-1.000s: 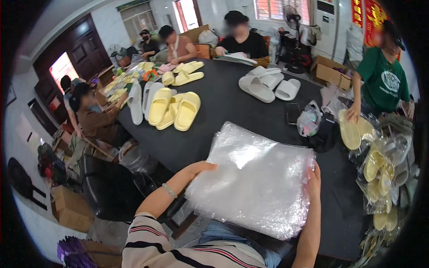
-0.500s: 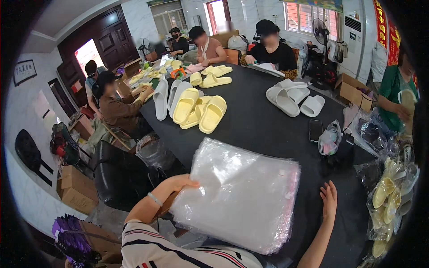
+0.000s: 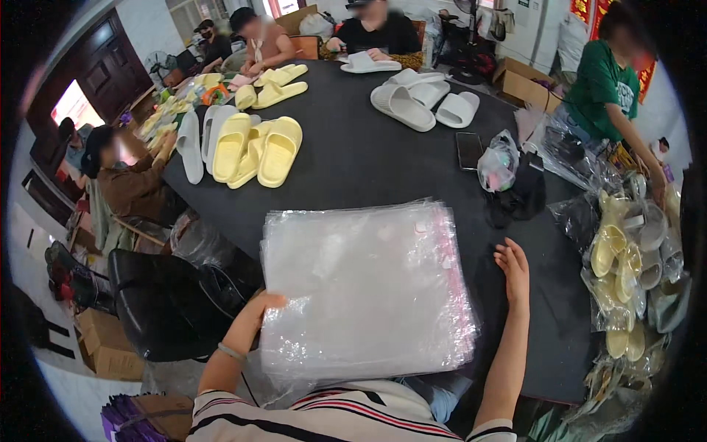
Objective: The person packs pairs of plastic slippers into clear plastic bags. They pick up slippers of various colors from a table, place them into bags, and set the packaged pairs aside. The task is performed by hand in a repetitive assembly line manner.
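A thick stack of clear plastic bags [image 3: 361, 287] with a pinkish strip along its right edge lies in front of me, over the near edge of the black table. My left hand [image 3: 265, 308] is closed on the stack's left edge, thumb on top and the other fingers hidden beneath. To the right of the stack, my right hand [image 3: 514, 271] is raised with its fingers extended, holding nothing and apart from the bags.
Yellow slippers [image 3: 280, 151] and grey slippers [image 3: 190, 147] stand at the far left of the table, more grey slippers [image 3: 403, 107] farther back. A phone [image 3: 469, 151] and a small plastic bag [image 3: 498, 162] lie right. Bagged slippers [image 3: 626, 269] pile up beside a person in green [image 3: 600, 92].
My view has swung to the right. The bag stack has turned squarer to me, still in my left hand. The person in green now reaches down to the bagged slippers.
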